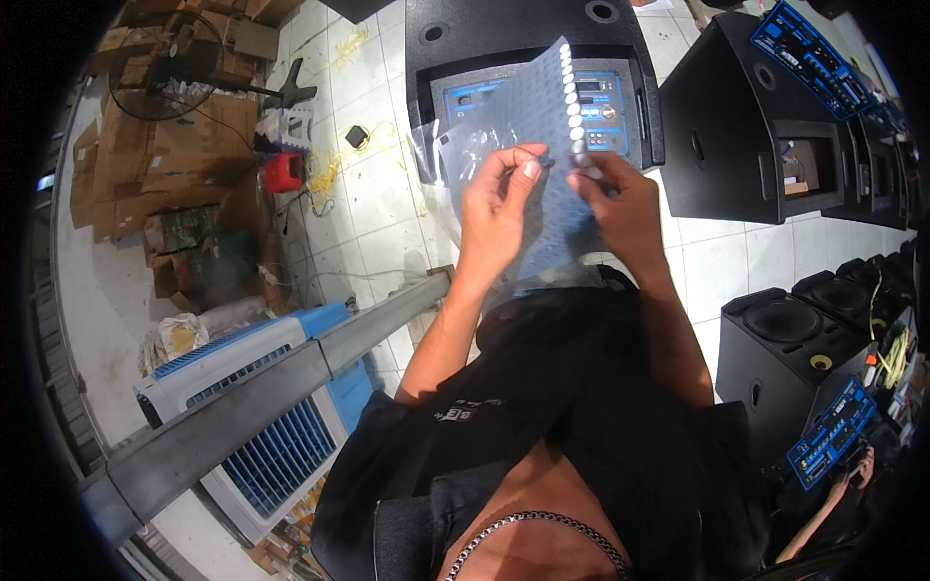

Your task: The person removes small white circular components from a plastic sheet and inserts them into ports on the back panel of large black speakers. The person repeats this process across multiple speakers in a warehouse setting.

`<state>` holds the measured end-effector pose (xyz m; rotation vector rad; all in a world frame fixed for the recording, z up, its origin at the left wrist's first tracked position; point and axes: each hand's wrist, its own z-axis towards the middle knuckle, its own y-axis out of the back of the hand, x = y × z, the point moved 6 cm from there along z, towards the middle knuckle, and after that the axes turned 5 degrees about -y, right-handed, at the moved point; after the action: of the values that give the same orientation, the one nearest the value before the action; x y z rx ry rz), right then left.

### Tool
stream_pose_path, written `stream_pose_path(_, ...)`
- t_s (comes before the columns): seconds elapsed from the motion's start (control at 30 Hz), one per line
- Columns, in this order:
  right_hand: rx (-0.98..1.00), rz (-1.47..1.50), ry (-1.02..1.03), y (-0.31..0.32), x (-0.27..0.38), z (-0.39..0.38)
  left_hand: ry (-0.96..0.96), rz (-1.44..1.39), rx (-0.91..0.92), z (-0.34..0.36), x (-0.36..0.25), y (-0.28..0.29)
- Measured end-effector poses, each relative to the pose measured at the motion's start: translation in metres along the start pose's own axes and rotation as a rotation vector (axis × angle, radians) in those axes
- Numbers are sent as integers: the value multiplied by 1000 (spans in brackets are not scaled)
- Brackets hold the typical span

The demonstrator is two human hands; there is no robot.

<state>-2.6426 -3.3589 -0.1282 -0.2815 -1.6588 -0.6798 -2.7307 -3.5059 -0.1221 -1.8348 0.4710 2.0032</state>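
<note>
My right hand (625, 208) pinches a blue-grey sheet (538, 116) near its white dots; my left hand (496, 208) presses fingertips together, on what I cannot tell.

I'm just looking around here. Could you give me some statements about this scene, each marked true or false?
1. The left hand and right hand are both at a bluish sheet. True.
2. White dots line the sheet's left edge. False: the white dots line its right edge.
3. A black speaker stands beyond the sheet. True.
4. The air cooler stands at the right. False: the air cooler is at the left.
5. Another person's hand shows at lower right. True.
</note>
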Motion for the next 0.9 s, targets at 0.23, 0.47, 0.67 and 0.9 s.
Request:
stream_pose_path(0.23, -223, -105, -270, 127, -50, -24, 148, -10, -122, 42, 58, 55)
stream_pose_path(0.47, -584, -311, -236, 309, -93, -123, 285, 171, -270, 78, 221, 97)
stream_pose_path(0.67, -748, -420, -316, 347, -99, -213, 305, 427, -309, 99, 284, 56)
stream_pose_path(0.9, -661, -365, -475, 310, -192, -279, 418, 515, -379, 97, 306, 26)
